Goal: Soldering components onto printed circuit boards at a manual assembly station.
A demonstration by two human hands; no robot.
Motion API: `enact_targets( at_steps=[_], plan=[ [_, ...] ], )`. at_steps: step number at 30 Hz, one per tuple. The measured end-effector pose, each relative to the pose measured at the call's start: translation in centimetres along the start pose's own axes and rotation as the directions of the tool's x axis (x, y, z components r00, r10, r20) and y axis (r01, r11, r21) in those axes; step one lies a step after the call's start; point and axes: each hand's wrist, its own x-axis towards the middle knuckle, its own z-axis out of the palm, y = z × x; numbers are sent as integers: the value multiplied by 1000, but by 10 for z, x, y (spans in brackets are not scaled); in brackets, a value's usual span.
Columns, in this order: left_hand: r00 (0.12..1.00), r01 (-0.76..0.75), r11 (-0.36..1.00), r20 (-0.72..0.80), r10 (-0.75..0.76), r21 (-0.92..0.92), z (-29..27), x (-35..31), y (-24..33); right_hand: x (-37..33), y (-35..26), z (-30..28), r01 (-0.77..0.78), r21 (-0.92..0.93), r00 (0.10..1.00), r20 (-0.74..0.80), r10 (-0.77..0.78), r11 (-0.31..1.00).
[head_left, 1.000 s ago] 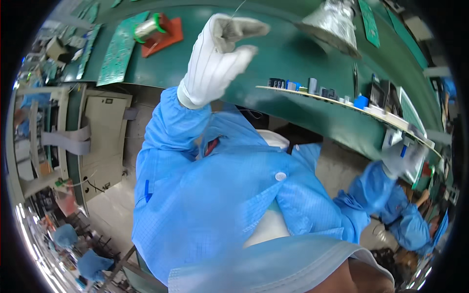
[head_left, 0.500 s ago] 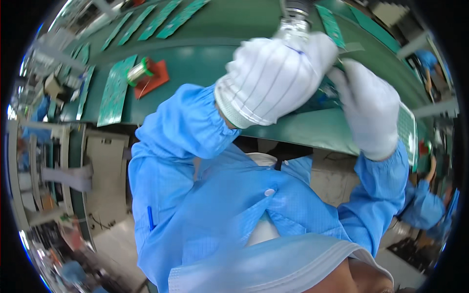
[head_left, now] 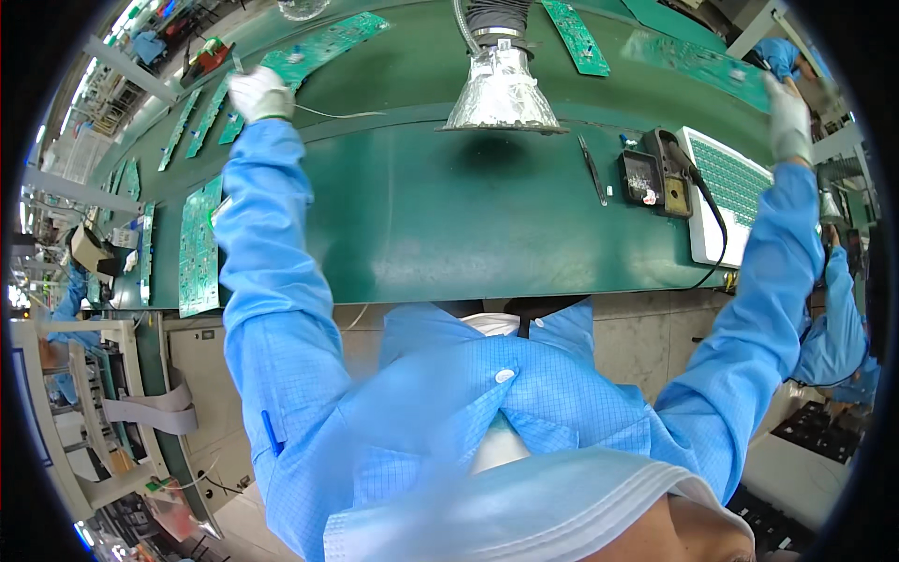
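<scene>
My left hand (head_left: 260, 94), in a white glove, is stretched to the far left over the row of green circuit boards. Its fingers are curled, and a small pale piece sticks up past them; what they grip is unclear. A thin pale wire (head_left: 342, 114) trails rightward from beside this hand, next to a long circuit board (head_left: 328, 49). At the far right my gloved right hand (head_left: 789, 122) has its fingers at the end of a large green circuit board (head_left: 698, 70), which is smeared by motion. The fingers seem closed on its edge.
A foil-covered fume hood (head_left: 503, 89) hangs over the green bench (head_left: 421, 215). Tweezers (head_left: 592, 170) lie right of it, beside a soldering iron stand (head_left: 670, 178) with a black cable and a white tray (head_left: 709, 239). Another circuit board (head_left: 199, 248) lies by my left forearm.
My hands have parted from beneath the fume hood, the left reaching far left and the right far right. The hood, tweezers and iron stand have come into plain view.
</scene>
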Motion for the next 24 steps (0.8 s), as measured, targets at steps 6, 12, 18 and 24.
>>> enact_targets(
  at_steps=[6, 12, 18, 24],
  plan=[
    [592, -525, 829, 619, 517, -190, 76, -63, 50, -4, -3, 174, 236, -696, 953, 303, -20, 678],
    [608, 557, 79, 471, 639, -826, -14, -107, -111, -12, -46, 256, -138, -524, 892, 303, 335, 841],
    [851, -208, 655, 195, 487, -726, -98, -190, -326, 5, -25, 210, 286, -604, 877, 477, 50, 744],
    [731, -199, 958, 682, 3, 208, -36, -201, -410, 44, 19, 87, 325, -668, 941, 295, -163, 669]
  ],
)
